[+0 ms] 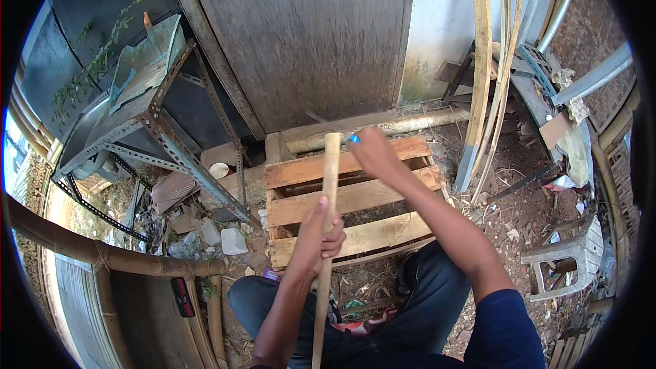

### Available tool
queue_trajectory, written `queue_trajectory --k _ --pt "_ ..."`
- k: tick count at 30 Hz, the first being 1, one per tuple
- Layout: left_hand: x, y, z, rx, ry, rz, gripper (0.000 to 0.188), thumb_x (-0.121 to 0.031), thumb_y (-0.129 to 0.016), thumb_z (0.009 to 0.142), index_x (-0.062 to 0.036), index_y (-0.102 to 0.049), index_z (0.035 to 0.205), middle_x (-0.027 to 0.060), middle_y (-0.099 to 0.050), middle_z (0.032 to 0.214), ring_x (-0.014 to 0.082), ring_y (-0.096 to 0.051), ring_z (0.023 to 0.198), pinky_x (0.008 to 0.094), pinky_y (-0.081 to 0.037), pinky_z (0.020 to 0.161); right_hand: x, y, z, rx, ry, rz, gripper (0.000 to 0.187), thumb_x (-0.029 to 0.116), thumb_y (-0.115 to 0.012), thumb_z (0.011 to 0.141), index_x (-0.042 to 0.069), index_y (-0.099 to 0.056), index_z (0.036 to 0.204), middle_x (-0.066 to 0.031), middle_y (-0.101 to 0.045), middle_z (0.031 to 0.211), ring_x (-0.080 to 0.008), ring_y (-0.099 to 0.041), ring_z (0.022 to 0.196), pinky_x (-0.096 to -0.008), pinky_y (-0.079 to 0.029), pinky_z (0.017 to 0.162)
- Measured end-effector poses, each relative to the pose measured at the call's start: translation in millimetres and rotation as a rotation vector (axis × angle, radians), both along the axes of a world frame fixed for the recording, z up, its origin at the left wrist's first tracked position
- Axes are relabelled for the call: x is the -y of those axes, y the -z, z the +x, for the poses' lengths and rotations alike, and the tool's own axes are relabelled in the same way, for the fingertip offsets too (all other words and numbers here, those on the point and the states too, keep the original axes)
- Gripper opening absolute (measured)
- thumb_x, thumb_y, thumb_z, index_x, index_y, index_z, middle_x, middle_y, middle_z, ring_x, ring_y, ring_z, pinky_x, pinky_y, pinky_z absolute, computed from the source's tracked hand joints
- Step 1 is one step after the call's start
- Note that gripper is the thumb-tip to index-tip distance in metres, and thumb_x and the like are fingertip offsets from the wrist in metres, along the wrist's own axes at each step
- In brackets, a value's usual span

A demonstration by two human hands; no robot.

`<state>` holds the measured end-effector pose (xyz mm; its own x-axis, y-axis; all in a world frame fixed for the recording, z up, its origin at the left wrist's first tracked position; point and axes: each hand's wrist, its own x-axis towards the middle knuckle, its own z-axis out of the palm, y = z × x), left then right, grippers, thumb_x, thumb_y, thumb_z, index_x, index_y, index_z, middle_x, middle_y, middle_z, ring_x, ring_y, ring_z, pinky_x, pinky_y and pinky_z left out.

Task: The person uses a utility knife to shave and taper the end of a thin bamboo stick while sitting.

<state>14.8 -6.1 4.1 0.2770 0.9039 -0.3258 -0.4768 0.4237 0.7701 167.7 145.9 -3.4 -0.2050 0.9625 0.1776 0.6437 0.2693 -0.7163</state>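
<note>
My left hand (321,236) is wrapped round a long pale wooden stick (331,171) about halfway along it. The stick stands nearly upright in the picture, its lower end running down to my lap. Just right of the stick's top end, my right hand (374,156) is closed. A small bright blue bit (354,139) shows at its fingers, facing the stick; the rest of what it holds is hidden. Beneath both hands sits a low slatted wooden pallet (294,210), in front of my bent knees.
A rusty metal-framed stand (157,119) is at the left, with rubble and a white block (234,241) by it. Long wooden strips (502,82) lean on the wall at right. A broken plastic stool (567,260) lies at far right. A wooden door (301,34) stands behind.
</note>
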Motion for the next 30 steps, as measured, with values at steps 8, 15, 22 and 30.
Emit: queue_trajectory --k 8,15,22,30 --pt "-7 12 2 0.362 0.256 -0.047 0.044 -0.046 -0.028 0.099 -0.0109 -0.04 0.075 -0.0077 -0.022 0.047 0.0029 -0.018 0.033 0.0169 -0.017 0.029 -25 33 29 -0.629 -0.07 -0.104 0.037 0.019 -0.059 0.082 0.001 -0.045 0.052 0.0 -0.038 0.045 -0.0098 -0.032 0.041 -0.0304 -0.024 0.041" --pt "-13 8 -23 0.381 0.148 -0.038 0.045 -0.047 -0.027 0.099 -0.0115 -0.041 0.076 -0.0071 -0.023 0.047 0.0027 -0.019 0.034 0.0168 -0.019 0.03 31 -13 -3 -1.056 -0.554 -0.637 0.027 0.032 -0.06 0.09 0.007 -0.054 0.082 0.0076 -0.028 0.051 -0.0029 -0.026 0.041 -0.0229 -0.018 0.039" --pt "-15 11 -13 0.364 0.245 -0.016 0.047 -0.051 -0.027 0.098 -0.0101 -0.043 0.083 -0.0061 -0.026 0.047 0.0041 -0.022 0.034 0.0181 -0.022 0.031 25 -14 1 -0.961 -0.517 -0.626 0.029 0.023 -0.066 0.087 0.003 -0.056 0.106 0.009 -0.032 0.056 -0.002 -0.027 0.042 -0.0205 -0.018 0.041" --pt "-13 15 -8 0.303 0.293 -0.037 0.047 -0.051 -0.026 0.098 -0.0103 -0.042 0.082 -0.0048 -0.027 0.051 0.0037 -0.023 0.037 0.0173 -0.021 0.031 23 -18 3 -0.893 -0.284 -0.388 0.023 0.024 -0.062 0.088 0.001 -0.06 0.09 0.0072 -0.034 0.053 -0.003 -0.027 0.042 -0.0208 -0.02 0.04"
